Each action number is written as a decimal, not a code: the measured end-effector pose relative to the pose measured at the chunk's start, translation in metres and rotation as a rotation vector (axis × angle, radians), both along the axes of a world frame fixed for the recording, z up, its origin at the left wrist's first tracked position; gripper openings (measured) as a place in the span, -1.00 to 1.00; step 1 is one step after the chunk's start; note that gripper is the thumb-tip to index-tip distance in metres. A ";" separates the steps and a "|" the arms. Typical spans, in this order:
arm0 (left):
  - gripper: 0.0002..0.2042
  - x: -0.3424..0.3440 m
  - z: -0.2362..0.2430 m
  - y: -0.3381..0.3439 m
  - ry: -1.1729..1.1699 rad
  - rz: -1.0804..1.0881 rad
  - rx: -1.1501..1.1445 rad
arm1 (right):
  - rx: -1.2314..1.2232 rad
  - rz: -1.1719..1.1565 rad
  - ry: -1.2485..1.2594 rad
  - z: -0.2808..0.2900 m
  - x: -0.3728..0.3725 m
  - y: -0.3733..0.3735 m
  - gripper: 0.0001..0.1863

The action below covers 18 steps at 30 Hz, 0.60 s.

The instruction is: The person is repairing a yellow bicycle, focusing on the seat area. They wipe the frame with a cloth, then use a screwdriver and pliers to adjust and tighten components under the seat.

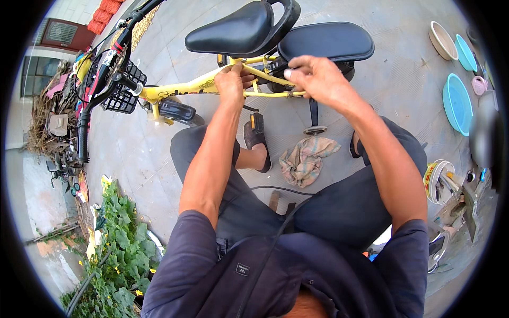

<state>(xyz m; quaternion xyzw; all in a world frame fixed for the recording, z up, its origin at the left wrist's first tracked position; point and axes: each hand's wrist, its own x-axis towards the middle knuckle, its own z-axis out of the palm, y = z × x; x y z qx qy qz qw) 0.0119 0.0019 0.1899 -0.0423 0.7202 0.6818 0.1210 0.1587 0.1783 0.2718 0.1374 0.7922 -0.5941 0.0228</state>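
- Grey floor (154, 153) beneath yellow bicycle (164, 93).
- Left hand (231, 85) curls around its frame (200, 85), saddle (230, 32) at twelve o'clock.
- Right hand (321, 79) narrow, frame toward nine o'clock; contents unclear.

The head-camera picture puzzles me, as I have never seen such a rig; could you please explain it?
No robot here: these are a person's two bare hands. The picture comes from a wide fisheye camera worn on the head, looking down, so straight edges bend near its rim. The left hand touches the yellow bicycle frame below the black saddle; the right hand is beside the rear seat, and whether it holds anything is hard to tell. On the grey ground between the feet lies a crumpled checked cloth.
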 end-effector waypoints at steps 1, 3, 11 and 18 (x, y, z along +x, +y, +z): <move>-0.74 0.000 0.003 -0.006 0.069 -0.017 -0.048 | -0.115 -0.129 0.041 0.007 -0.001 0.001 -0.47; -0.73 -0.006 0.012 -0.014 0.144 -0.003 -0.094 | -0.192 -0.220 0.196 0.007 -0.010 0.013 -0.43; -0.74 -0.027 0.023 -0.005 0.364 -0.241 -0.335 | -0.717 -0.364 0.315 0.019 -0.046 0.030 -0.81; -0.71 -0.046 0.017 -0.003 0.295 -0.316 -0.430 | -0.709 -0.468 0.291 0.017 -0.049 0.026 -0.82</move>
